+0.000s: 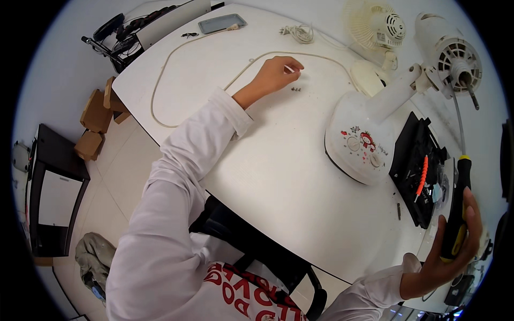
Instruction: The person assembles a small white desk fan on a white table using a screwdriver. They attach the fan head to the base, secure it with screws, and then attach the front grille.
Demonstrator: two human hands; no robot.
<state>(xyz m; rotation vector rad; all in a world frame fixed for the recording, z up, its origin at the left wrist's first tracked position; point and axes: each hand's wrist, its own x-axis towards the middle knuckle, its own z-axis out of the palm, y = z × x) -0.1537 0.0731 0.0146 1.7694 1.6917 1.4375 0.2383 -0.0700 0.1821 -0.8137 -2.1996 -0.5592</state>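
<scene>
My right hand (451, 260) grips the black and yellow handle of a long screwdriver (463, 174) at the right. Its shaft points up toward the white fan motor housing (455, 56), from which a metal spindle sticks out. The housing sits on a tilted neck above a white fan base (357, 136) with knobs and red cartoon prints. Over the table, my left hand (274, 74) has its fingers curled in a pinch; anything between the fingertips is too small to make out. Several small screws (296, 89) lie just below it.
Right of the base lies an open black tool case (420, 171) with an orange-red spiral bit (423, 176). A cream fan (375, 32), a coiled cord (300, 33) and a grey tray (222, 23) are at the back. A power cable (155, 85) loops across the white table (278, 155).
</scene>
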